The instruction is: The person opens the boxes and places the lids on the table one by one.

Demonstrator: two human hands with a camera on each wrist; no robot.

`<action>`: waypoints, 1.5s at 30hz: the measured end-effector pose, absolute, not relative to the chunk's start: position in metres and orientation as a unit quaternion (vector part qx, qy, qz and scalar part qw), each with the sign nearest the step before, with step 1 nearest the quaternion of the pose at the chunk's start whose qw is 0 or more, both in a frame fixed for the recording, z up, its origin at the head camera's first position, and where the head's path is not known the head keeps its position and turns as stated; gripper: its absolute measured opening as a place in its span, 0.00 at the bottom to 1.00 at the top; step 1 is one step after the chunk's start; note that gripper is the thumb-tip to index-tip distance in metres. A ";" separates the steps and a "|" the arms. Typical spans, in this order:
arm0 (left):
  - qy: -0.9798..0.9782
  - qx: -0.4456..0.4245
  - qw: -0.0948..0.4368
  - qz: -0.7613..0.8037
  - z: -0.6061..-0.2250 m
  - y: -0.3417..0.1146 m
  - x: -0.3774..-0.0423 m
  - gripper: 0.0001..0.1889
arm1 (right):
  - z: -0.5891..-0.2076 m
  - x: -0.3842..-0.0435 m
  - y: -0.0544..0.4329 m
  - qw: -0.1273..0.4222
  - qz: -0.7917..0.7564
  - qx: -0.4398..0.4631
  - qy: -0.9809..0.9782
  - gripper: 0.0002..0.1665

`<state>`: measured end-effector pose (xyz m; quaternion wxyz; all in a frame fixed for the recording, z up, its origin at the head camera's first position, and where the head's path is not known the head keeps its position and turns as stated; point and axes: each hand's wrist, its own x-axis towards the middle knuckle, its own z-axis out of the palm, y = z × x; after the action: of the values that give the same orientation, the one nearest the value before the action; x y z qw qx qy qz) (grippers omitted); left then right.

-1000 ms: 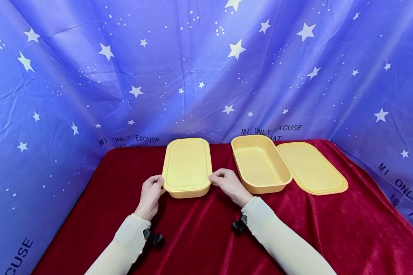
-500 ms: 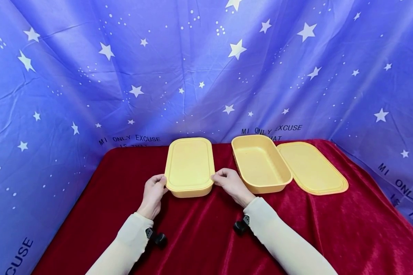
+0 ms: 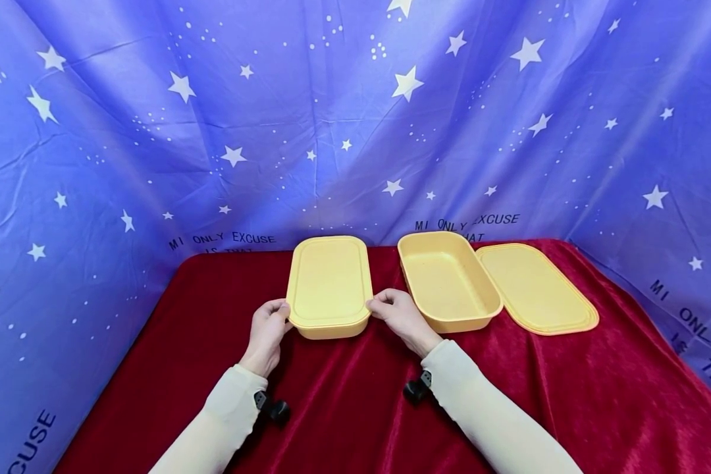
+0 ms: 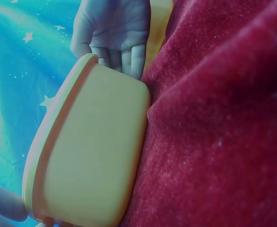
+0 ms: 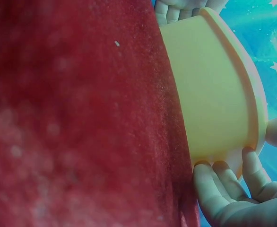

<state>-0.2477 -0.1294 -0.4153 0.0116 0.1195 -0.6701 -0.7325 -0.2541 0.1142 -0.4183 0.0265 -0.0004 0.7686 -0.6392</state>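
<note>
Boxes (image 3: 332, 332), lids (image 3: 539, 289) and hands (image 3: 266, 332) each number two.

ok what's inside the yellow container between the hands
The yellow lid covers the yellow container, so its inside can't be seen. Only its outer wall shows, between the left hand and right hand.

cream long sleeves (image 3: 494, 401), black wrist cameras (image 3: 280, 413)

From here I read the lidded box (image 3: 330, 280) as smooth, matt plastic, velvety cloth (image 3: 338, 408) beneath it, satiny curtain (image 3: 308, 85) behind it.
</note>
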 end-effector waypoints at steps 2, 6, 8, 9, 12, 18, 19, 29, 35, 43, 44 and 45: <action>-0.670 0.121 0.009 -0.733 -0.415 -0.129 -0.248 0.15 | -0.418 -0.254 0.114 0.027 -0.641 0.001 0.767 0.07; -0.670 0.121 0.002 -0.733 -0.415 -0.127 -0.248 0.16 | -0.418 -0.254 0.115 0.031 -0.647 0.005 0.762 0.08; -0.669 0.119 -0.001 -0.734 -0.414 -0.126 -0.248 0.17 | -0.418 -0.254 0.115 0.031 -0.649 0.010 0.761 0.08; -0.669 0.118 -0.002 -0.734 -0.414 -0.125 -0.248 0.17 | -0.418 -0.254 0.116 0.030 -0.650 0.012 0.759 0.07; -0.669 0.115 -0.001 -0.735 -0.414 -0.124 -0.249 0.17 | -0.418 -0.255 0.116 0.028 -0.653 0.017 0.756 0.07; -0.667 0.117 0.000 -0.736 -0.413 -0.122 -0.251 0.17 | -0.420 -0.256 0.116 0.022 -0.657 0.018 0.753 0.06; -0.666 0.117 0.000 -0.737 -0.413 -0.122 -0.251 0.17 | -0.419 -0.256 0.116 0.021 -0.657 0.018 0.753 0.06; -0.669 0.123 0.004 -0.733 -0.414 -0.121 -0.252 0.17 | -0.410 -0.250 0.117 0.027 -0.650 0.007 0.760 0.06; -0.671 0.116 0.005 -0.732 -0.412 -0.120 -0.252 0.19 | -0.418 -0.253 0.116 0.017 -0.645 0.000 0.764 0.17; -0.682 0.104 0.016 -0.724 -0.414 -0.119 -0.251 0.19 | -0.417 -0.252 0.117 0.009 -0.619 -0.009 0.785 0.26; -0.683 0.102 0.017 -0.723 -0.414 -0.119 -0.251 0.19 | -0.417 -0.252 0.117 0.008 -0.618 -0.010 0.786 0.27; -0.683 0.100 0.019 -0.723 -0.414 -0.118 -0.251 0.19 | -0.416 -0.252 0.117 0.007 -0.617 -0.011 0.787 0.27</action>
<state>-0.2514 -0.1183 -0.4140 0.0186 0.0998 -0.6835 -0.7229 -0.2518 0.1167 -0.4159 0.0067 -0.0111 0.7868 -0.6171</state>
